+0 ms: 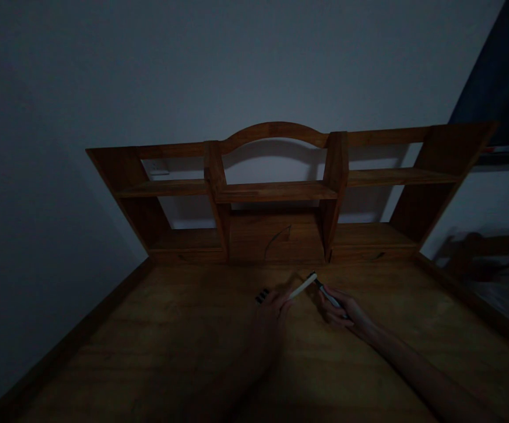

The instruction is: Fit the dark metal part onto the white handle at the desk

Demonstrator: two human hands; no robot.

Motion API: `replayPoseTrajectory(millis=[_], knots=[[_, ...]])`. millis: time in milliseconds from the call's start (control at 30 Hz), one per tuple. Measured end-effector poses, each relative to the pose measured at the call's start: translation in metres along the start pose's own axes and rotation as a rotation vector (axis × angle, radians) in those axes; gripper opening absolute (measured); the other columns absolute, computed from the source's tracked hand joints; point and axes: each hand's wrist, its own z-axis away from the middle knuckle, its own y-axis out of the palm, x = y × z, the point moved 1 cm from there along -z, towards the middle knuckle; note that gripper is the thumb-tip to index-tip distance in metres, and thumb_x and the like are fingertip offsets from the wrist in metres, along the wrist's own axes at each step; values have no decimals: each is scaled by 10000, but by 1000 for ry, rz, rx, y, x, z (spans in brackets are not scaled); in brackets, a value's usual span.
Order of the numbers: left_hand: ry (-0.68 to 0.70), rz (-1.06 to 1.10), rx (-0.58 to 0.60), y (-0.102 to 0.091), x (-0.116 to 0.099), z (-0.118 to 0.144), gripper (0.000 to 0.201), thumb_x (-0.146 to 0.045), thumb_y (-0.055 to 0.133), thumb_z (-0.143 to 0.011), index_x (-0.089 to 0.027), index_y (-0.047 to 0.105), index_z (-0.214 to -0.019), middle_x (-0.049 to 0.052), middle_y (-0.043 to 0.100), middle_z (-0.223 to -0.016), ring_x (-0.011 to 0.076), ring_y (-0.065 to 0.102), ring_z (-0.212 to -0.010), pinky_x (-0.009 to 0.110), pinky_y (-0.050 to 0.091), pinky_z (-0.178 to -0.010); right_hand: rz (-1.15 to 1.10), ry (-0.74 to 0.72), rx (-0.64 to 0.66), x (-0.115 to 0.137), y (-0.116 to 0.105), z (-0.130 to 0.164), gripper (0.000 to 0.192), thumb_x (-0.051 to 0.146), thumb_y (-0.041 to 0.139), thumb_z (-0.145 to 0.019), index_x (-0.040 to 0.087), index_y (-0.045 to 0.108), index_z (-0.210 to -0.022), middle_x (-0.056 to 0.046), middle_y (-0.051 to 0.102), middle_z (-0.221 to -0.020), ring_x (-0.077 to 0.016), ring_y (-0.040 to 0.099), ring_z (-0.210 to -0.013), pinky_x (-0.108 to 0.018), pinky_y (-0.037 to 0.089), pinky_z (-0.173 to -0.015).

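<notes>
Dimly, both hands meet over a wooden desk (157, 352). Left hand (274, 305) pinches a white pen (302, 286) that angles up past its fingertips — small dark pieces (262, 295) sit just beside its knuckles. Right hand (342, 311) grips a second pen (328, 296), tip nearly touching the first — a shelf hutch (276, 191) stands beyond.

Warm brown wood, smooth with a dull sheen, on worktop (157, 346) and shelf (276, 191). Matt painted wall (148, 70). Smooth white stick (302, 286) and pen (328, 295), probably plastic, hard to judge in dim light.
</notes>
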Motion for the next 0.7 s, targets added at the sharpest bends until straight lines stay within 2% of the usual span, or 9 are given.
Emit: replayPoseTrajectory(millis=[100,167,267,367,533,700], knots=[[-7,-29,21,1,-2,0,385,-319,377,-926,-341,515,-1286,53,602,-1086,201,590,-889,303,457,-834,10,-1,-7,-1,-2,-1,322,441,435,-905,170,547,-771,110,231,-398,-51,160,-272,-183,227,-321],[-7,-33,31,3,-3,0,403,-277,373,-921,-332,505,-1297,62,605,-1080,201,589,-883,284,463,-801,14,-5,-17,-1,-3,-1,318,451,452,-894,170,549,-781,114,217,-394,-51,154,-271,-182,221,-317],[27,-15,18,3,-2,0,434,-220,339,-919,-316,485,-1316,64,591,-1146,215,565,-990,294,450,-856,17,-8,-20,-1,-3,-2,310,453,469,-884,169,554,-791,120,197,-382,-52,148,-266,-187,245,-326],[45,-6,6,0,-1,-1,445,-216,306,-928,-311,464,-1333,67,583,-1164,216,559,-1009,308,452,-869,14,-8,-21,-1,-2,0,295,427,453,-900,167,561,-812,119,197,-390,-51,150,-268,-186,252,-334],[87,74,51,5,-1,1,417,-252,309,-939,-296,492,-1311,54,571,-1218,210,550,-1073,319,436,-927,13,-18,-13,-1,-1,0,312,421,437,-908,165,556,-777,111,209,-401,-47,167,-268,-186,240,-329],[4,198,15,12,3,2,403,-298,295,-951,-247,541,-1265,48,554,-1278,208,493,-1179,345,352,-1034,-1,-18,-2,1,2,0,321,432,438,-906,166,555,-769,111,212,-403,-43,161,-268,-185,231,-328]])
